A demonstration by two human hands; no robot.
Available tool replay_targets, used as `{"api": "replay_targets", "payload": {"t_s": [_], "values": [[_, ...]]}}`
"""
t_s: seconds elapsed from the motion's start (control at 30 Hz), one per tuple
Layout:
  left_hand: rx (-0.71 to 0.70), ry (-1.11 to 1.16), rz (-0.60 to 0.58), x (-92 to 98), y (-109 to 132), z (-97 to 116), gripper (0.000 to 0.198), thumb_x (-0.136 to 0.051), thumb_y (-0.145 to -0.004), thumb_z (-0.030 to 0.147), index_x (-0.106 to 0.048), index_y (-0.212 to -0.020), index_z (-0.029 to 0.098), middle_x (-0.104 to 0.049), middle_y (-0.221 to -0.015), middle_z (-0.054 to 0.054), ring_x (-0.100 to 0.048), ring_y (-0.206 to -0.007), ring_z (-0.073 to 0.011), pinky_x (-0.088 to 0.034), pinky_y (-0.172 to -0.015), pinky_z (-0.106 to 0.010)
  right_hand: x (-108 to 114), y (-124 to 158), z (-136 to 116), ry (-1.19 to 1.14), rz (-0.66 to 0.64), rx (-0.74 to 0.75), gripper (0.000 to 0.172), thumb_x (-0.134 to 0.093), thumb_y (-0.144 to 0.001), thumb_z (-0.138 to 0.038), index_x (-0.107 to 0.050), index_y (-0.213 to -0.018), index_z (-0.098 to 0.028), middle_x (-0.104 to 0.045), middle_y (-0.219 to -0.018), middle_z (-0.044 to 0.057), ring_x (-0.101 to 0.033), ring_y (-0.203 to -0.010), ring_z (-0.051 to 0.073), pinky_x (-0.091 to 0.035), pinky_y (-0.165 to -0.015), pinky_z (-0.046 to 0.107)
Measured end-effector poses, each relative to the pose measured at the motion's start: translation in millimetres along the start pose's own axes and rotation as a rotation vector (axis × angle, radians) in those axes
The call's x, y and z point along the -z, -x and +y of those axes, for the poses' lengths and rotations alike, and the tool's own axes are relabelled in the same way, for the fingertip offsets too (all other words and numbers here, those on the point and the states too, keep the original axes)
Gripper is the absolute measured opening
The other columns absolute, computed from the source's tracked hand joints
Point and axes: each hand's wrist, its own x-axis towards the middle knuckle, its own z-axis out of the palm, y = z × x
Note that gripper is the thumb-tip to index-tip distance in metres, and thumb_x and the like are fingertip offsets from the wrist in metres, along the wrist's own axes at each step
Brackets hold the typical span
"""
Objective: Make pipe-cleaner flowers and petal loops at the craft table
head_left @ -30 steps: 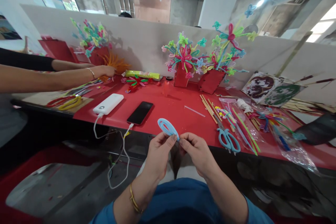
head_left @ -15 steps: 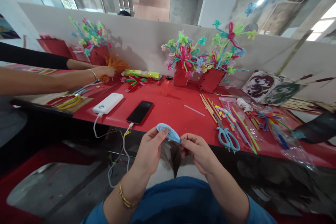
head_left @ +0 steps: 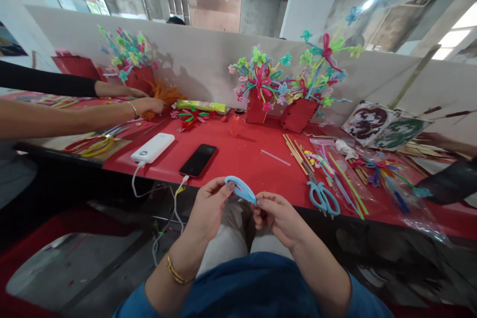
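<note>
A light-blue pipe cleaner [head_left: 241, 189], bent into flattened loops, is held between both hands just off the table's front edge. My left hand [head_left: 210, 207] pinches the looped left end between thumb and fingers. At the pointed right end, my right hand [head_left: 275, 213] grips the loops with its fingertips. Nearest to my left hand on the table lies a black phone [head_left: 198, 160], with a cable plugged in. Blue-handled scissors [head_left: 323, 198] rest to the right of my right hand, beside thin wooden sticks [head_left: 296, 154].
Pipe-cleaner flowers [head_left: 263, 77] stand in red boxes [head_left: 257, 108] along the partition. A white power bank [head_left: 153, 147] with a cable lies left. A co-worker's hands [head_left: 147, 104] touch an orange fuzzy bundle [head_left: 166, 93]. Plastic bags [head_left: 413, 208] and a dark cylinder [head_left: 449, 181] are at right.
The blue loops have turned slightly in my fingers. The co-worker's far hand has shifted off the orange bundle's top. Another person's hand has appeared at the far right.
</note>
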Motion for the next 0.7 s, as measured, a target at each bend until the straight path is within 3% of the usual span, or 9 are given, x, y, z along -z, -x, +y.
{"api": "replay_targets", "payload": {"t_s": [0.1,0.2,0.33,0.4,0.57,0.7], "values": [[-0.15,-0.162,0.06,1.2,-3,-3,0.01,-0.068,-0.061,0.02,-0.064,-0.07,0.016,-0.063,-0.062,0.002,-0.054,-0.059,-0.0086,-0.042,-0.06,-0.02,-1,-1,3,0.022,-0.023,-0.019,0.014,-0.054,-0.071,-0.025,-0.05,-0.063,-0.015,-0.048,-0.055,-0.004,-0.045,-0.044,0.006,-0.039,-0.045,0.019],[-0.137,-0.173,0.062,2.8,-6,-5,0.017,-0.067,-0.062,0.022,-0.064,-0.078,0.017,-0.064,-0.071,0.001,-0.055,-0.067,-0.0094,-0.042,-0.065,-0.02,5,-9,4,0.219,0.112,0.068,0.014,-0.05,-0.073,-0.029,-0.048,-0.066,-0.016,-0.047,-0.055,-0.004,-0.045,-0.045,0.007,-0.039,-0.048,0.021],[0.008,-0.126,0.135,9.4,-9,-11,0.032,-0.066,-0.063,0.028,-0.06,-0.092,0.017,-0.063,-0.087,-0.003,-0.056,-0.079,-0.012,-0.041,-0.066,-0.021,26,-37,1,1.079,0.458,0.362,0.018,-0.04,-0.078,-0.028,-0.053,-0.075,-0.016,-0.054,-0.063,0.0,-0.052,-0.06,0.012,-0.041,-0.059,0.024],[0.06,-0.125,0.182,13.8,-9,-16,0.031,-0.067,-0.062,0.029,-0.06,-0.09,0.017,-0.062,-0.087,-0.004,-0.056,-0.078,-0.0118,-0.041,-0.064,-0.02,35,-53,0,1.306,0.541,0.413,0.018,-0.041,-0.078,-0.026,-0.056,-0.078,-0.017,-0.058,-0.076,0.004,-0.054,-0.072,0.015,-0.039,-0.065,0.026],[0.097,-0.166,0.201,22.1,-4,-31,0.027,-0.067,-0.06,0.029,-0.061,-0.083,0.015,-0.063,-0.082,-0.004,-0.057,-0.077,-0.0123,-0.04,-0.065,-0.021,42,-80,10,1.476,0.549,0.379,0.013,-0.046,-0.076,-0.024,-0.058,-0.078,-0.019,-0.058,-0.083,0.006,-0.053,-0.08,0.017,-0.037,-0.066,0.026],[0.113,-0.235,0.184,25.7,0,-37,0.026,-0.066,-0.06,0.031,-0.063,-0.08,0.014,-0.064,-0.077,-0.004,-0.057,-0.074,-0.0133,-0.041,-0.066,-0.022,44,-77,18,1.528,0.508,0.362,0.015,-0.048,-0.077,-0.029,-0.058,-0.08,-0.019,-0.058,-0.083,0.006,-0.054,-0.079,0.017,-0.037,-0.065,0.026]]}}
